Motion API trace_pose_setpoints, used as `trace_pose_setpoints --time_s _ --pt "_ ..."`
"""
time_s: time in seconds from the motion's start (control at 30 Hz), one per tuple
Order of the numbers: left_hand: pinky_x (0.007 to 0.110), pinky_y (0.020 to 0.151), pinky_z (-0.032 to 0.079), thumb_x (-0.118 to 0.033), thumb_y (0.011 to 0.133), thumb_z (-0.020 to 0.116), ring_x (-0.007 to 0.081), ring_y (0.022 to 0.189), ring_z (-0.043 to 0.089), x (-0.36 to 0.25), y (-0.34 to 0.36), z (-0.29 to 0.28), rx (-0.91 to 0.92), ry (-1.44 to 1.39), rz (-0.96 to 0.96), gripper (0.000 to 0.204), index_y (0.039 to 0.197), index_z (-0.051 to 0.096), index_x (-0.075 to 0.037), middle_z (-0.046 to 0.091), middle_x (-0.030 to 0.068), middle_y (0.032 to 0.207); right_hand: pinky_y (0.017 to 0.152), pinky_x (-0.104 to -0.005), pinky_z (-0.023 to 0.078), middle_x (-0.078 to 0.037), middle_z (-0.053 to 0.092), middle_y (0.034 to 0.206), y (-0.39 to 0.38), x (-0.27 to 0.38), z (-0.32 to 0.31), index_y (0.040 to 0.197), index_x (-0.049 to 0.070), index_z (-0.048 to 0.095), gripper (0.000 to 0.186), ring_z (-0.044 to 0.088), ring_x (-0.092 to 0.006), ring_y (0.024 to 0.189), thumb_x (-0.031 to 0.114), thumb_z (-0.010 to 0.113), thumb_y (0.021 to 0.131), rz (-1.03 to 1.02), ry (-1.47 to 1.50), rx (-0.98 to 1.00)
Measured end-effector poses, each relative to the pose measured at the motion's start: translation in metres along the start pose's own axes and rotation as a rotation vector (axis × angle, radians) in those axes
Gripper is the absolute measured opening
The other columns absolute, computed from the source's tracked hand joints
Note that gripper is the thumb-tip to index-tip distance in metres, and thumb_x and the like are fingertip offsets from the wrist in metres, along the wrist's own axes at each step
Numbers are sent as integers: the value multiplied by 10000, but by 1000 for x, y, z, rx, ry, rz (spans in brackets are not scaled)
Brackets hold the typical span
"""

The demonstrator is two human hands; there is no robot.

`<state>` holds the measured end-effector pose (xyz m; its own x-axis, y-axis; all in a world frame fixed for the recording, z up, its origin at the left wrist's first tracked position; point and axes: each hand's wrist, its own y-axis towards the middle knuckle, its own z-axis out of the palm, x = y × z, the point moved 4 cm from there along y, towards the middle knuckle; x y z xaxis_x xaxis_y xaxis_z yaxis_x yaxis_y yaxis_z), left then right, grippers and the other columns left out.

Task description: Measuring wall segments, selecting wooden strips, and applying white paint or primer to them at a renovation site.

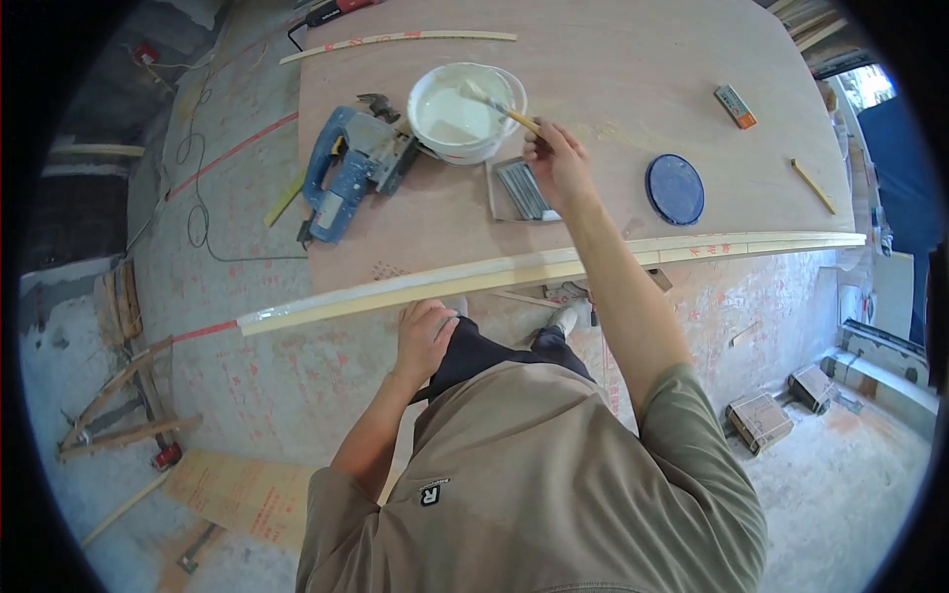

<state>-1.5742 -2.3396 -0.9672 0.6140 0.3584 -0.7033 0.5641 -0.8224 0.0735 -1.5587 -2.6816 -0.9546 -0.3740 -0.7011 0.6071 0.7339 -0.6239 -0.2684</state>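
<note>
My right hand (561,170) is closed around the wooden handle of a paintbrush (514,116). The bristles rest in white paste inside a white bucket (468,150). Along the table's near edge lie long pale wooden strips (534,269), side by side. White paste coats the top of the left stretch. Just below the strips is my left hand (425,341), its fingers curled close to their near edge; whether it grips anything cannot be made out. Under my right wrist, a small box of grey metal staples or nails (524,191) sits beside the bucket.
A blue power saw (346,183) lies left of the bucket, a hammer head (378,106) behind it. To the right are a blue round lid (675,189) and a small box (734,106). Another strip (395,40) lies at the back. A cable (203,212) crosses the floor at left.
</note>
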Motion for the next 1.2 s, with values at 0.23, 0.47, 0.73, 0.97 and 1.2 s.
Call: trace_pose_setpoints --time_s 0.23,0.47,0.73,0.97,1.2 --pt "432 908 410 -153 769 752 312 1029 553 -75 -15 63 -2 51 -90 291 1039 677 -72 619 113 1056 553 -246 430 -47 548 719 -60 27 -14 879 65 509 256 508 -133 637 280 529 1015 399 589 83" --pt "452 992 383 -173 744 773 342 1154 514 -84 22 79 -88 215 -122 523 1225 600 -62 576 143 1215 570 -246 474 -24 565 719 -186 173 -207 993 48 597 120 551 -115 633 166 589 975 -50 87 -152" --pt "459 1031 333 -156 774 712 311 1200 491 -45 79 89 10 449 -99 510 1259 576 -73 559 113 1259 680 -250 511 -84 664 882 -242 201 -278 1164 -50 607 238 626 -125 757 95 558 981 -346 -680 -510" --pt "439 1030 312 -128 783 681 260 1162 520 -26 85 92 55 473 -43 429 1207 622 -103 587 74 1188 681 -247 512 -84 666 859 -238 184 -280 1137 -53 617 220 641 -129 766 78 572 967 -470 -837 -625" --pt "432 993 341 -119 774 687 264 1114 552 -22 88 88 62 439 -2 343 1114 662 -91 604 79 1130 669 -242 491 -62 671 839 -241 159 -245 1094 -10 661 189 623 -106 744 71 615 929 -376 -1155 -538"
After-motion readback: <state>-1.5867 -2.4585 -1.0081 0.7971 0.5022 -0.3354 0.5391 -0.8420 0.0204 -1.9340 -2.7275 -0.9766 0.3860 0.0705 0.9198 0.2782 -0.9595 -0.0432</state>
